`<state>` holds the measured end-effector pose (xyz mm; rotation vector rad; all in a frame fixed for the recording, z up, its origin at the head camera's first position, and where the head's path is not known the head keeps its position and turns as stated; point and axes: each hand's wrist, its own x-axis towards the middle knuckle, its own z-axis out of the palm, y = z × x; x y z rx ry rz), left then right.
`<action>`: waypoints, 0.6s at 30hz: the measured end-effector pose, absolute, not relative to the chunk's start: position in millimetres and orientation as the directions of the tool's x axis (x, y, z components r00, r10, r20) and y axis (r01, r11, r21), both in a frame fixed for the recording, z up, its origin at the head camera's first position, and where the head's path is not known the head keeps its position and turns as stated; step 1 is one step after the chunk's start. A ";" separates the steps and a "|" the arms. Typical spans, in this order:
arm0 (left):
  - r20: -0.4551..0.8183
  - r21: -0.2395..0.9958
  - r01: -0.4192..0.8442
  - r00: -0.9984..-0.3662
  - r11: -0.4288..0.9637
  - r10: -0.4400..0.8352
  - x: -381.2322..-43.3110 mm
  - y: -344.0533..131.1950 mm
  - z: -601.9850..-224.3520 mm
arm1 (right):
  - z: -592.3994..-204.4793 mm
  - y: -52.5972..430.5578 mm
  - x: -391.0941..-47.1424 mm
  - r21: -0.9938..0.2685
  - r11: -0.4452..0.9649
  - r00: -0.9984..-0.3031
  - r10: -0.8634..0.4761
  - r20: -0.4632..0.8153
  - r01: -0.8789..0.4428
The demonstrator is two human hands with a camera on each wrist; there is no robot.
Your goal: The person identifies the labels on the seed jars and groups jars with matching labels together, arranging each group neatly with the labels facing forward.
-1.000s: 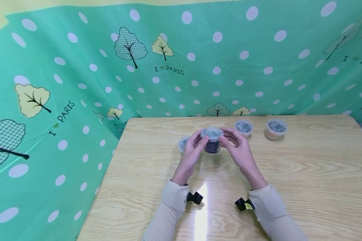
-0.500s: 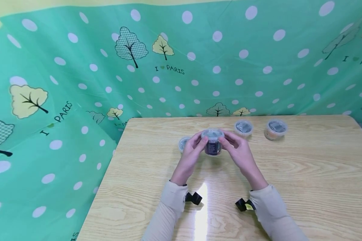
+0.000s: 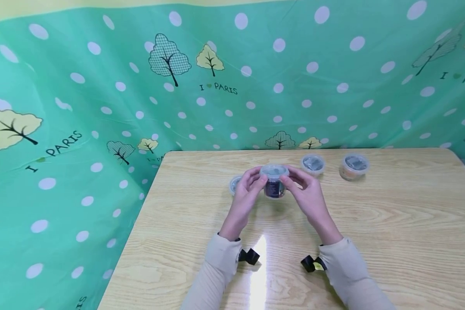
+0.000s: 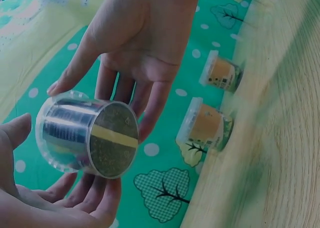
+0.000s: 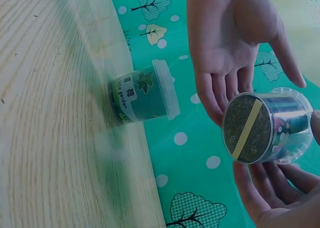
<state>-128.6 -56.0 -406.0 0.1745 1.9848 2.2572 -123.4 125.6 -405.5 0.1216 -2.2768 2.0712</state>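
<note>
A small clear plastic cup (image 3: 273, 189) with a translucent lid is raised above the table between both hands. Its side carries a dark printed label. In the left wrist view, its base shows dark, soil-like contents and a yellow strip. My left hand (image 3: 243, 196) grips the cup's left side, thumb at the front below the lid and fingers behind. On the opposite side, my right hand (image 3: 309, 193) holds it the same way. A similar lidded cup (image 3: 234, 184) stands behind my left hand, partly hidden; the right wrist view shows its green "little garden" label (image 5: 142, 94).
Two more lidded cups with orange labels, one (image 3: 313, 164) just beyond my right hand and another (image 3: 354, 167) farther right, stand near the back of the wooden table (image 3: 403, 224). A green dotted curtain (image 3: 255, 77) hangs behind and along the left side.
The held cup has turned slightly, bringing a coloured part of its label into view at the right. The left curtain has shifted leftward. Both hands stay nearly in place.
</note>
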 end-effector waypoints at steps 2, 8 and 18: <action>0.013 0.991 -0.010 -0.985 -0.130 0.171 -127.6 -53.4 -405.4 | -405.3 124.7 -123.4 -0.991 0.090 -0.995 -0.011 0.095 -0.096; 0.013 0.989 -0.009 -0.988 -0.145 0.153 -126.8 -47.5 -406.2 | -405.1 122.0 -123.0 -0.993 0.075 -0.996 -0.004 0.093 -0.093; 0.008 0.994 -0.008 -0.989 -0.113 0.146 -126.8 -51.1 -408.0 | -407.3 125.5 -120.6 -0.993 0.048 -0.993 -0.037 0.108 -0.110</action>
